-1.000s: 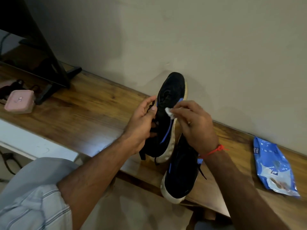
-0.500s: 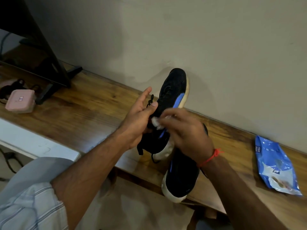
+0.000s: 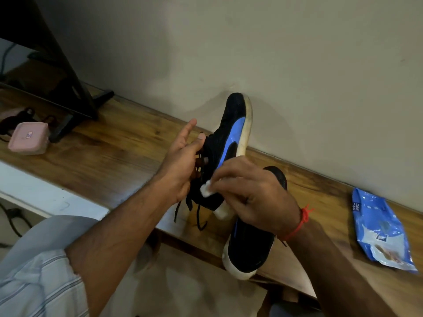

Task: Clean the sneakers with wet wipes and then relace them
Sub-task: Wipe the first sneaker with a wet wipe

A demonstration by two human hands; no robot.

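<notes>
Left hand (image 3: pixel 183 165) raised from the lower left, thumb and index finger extended upward, remaining fingers curled into the laces of the held sneaker (image 3: pixel 229 143). Right hand (image 3: pixel 256 193) reaching in from the lower right, knuckles up, fingertips pinching a wipe (image 3: pixel 206 187) against the sneaker's side.

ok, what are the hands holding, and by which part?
Left hand grips the raised sneaker by its laced middle. Right hand pinches a wadded wet wipe in its fingertips against that sneaker's side.
</notes>
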